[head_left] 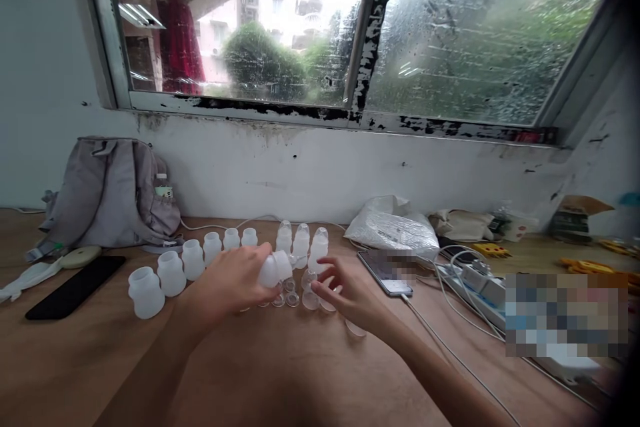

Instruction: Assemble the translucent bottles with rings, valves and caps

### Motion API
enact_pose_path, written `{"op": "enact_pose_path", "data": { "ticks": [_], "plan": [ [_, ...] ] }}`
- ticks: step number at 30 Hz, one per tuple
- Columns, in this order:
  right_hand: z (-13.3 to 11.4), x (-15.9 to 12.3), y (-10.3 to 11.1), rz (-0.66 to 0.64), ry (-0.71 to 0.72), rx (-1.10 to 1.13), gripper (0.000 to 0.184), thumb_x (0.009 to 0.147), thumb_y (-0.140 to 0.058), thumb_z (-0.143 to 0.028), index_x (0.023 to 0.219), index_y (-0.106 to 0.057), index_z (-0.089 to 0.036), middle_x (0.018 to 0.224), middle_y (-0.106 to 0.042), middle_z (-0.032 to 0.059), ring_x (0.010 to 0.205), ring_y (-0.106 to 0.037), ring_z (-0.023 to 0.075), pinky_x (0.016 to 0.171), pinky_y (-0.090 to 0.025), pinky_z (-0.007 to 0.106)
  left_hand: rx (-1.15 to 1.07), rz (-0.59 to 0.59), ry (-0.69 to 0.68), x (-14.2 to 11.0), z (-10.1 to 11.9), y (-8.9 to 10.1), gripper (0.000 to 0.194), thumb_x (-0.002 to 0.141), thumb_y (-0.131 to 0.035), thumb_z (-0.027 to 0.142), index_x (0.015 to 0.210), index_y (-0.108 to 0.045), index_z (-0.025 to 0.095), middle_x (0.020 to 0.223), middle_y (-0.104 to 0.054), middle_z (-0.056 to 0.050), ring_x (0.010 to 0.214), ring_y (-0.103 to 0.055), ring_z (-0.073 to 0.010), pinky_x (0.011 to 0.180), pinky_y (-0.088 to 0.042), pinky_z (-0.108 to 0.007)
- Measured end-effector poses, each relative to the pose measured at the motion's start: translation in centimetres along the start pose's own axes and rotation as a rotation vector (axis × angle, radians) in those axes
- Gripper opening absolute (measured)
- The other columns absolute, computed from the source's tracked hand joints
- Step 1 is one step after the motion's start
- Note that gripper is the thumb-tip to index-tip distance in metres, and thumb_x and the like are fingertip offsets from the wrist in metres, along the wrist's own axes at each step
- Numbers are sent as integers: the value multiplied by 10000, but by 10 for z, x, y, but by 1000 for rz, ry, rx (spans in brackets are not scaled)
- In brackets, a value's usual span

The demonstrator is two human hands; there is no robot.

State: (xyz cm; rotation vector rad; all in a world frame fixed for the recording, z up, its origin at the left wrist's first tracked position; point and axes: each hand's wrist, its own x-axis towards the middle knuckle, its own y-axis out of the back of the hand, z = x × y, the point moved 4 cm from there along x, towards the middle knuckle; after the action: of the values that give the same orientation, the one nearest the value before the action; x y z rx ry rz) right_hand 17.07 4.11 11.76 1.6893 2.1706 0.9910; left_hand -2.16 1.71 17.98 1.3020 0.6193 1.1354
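My left hand (240,280) grips a small white baby bottle (271,271), tilted so that its top end with a clear teat (299,260) points right. Just right of the teat is my right hand (345,285), fingers curved and apart, with nothing visible in it. Beneath and between both hands lie several clear teats and rings (291,295) and clear domed caps (311,299), partly covered by the hands. Another clear cap (356,328) rests below my right wrist. Behind stand three capped bottles (301,240). Several uncapped white bottles (172,275) form a slanting row at left.
A grey backpack (110,193) and a black flat slab (75,288) lie at left. To the right are a phone (385,272) on a charging cable, a silvery bubble bag (393,227) and a white power strip (473,290). The wall and window (240,47) rise behind the table.
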Motion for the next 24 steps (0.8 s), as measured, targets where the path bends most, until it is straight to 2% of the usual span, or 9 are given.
{"op": "enact_pose_path", "data": {
  "ticks": [3,4,7,9,12,17,21,24],
  "plan": [
    [-35,15,-22,30,32,361,386,761,-468,-504,993,-408,-202,615,-484,-43,489,-443,95,461,-348,213,-38,91,13,7,11,-4,221,688,-485,425,710,-420,215,639,-541,25,552,-498,-144,465,-260,-233],
    [-43,19,-25,116,54,443,354,778,-440,-504,961,-416,-202,602,-461,-48,482,-422,89,454,-335,207,-64,113,17,10,15,-6,207,703,-473,414,723,-427,213,660,-551,20,560,-508,-142,468,-268,-232],
    [-55,28,-25,348,123,412,290,764,-479,-478,802,-436,-194,585,-420,-45,513,-409,93,471,-331,207,-146,177,14,16,23,-13,166,733,-454,364,763,-449,201,716,-572,-7,576,-522,-140,482,-289,-235],
    [-57,31,-19,410,169,285,286,752,-502,-459,688,-417,-193,544,-382,-51,505,-386,95,470,-316,210,-190,173,-14,20,27,-19,170,726,-475,357,764,-461,192,716,-577,-22,572,-522,-146,485,-297,-241],
    [-55,33,-9,396,215,103,306,764,-478,-450,616,-387,-198,514,-378,-51,488,-383,99,477,-297,218,-265,149,-56,26,30,-29,195,728,-487,377,780,-483,189,722,-586,-34,588,-534,-158,500,-316,-249],
    [-48,37,0,384,193,-137,309,759,-469,-455,600,-394,-201,478,-416,-49,471,-407,108,495,-279,225,-337,131,-40,35,29,-46,213,709,-513,383,796,-502,189,744,-599,-44,632,-551,-178,523,-344,-257],
    [-50,36,0,365,237,-117,293,760,-466,-399,576,-363,-194,466,-372,-58,453,-365,87,476,-264,209,-452,181,7,34,26,-51,242,631,-589,385,718,-474,191,632,-568,-5,552,-505,-152,488,-340,-253],
    [-59,28,3,333,315,-71,271,740,-492,-365,584,-353,-193,453,-309,-72,431,-297,72,451,-237,204,-622,173,4,29,29,-49,213,562,-639,280,603,-454,182,548,-505,22,508,-460,-123,452,-322,-233]
  ]
}}
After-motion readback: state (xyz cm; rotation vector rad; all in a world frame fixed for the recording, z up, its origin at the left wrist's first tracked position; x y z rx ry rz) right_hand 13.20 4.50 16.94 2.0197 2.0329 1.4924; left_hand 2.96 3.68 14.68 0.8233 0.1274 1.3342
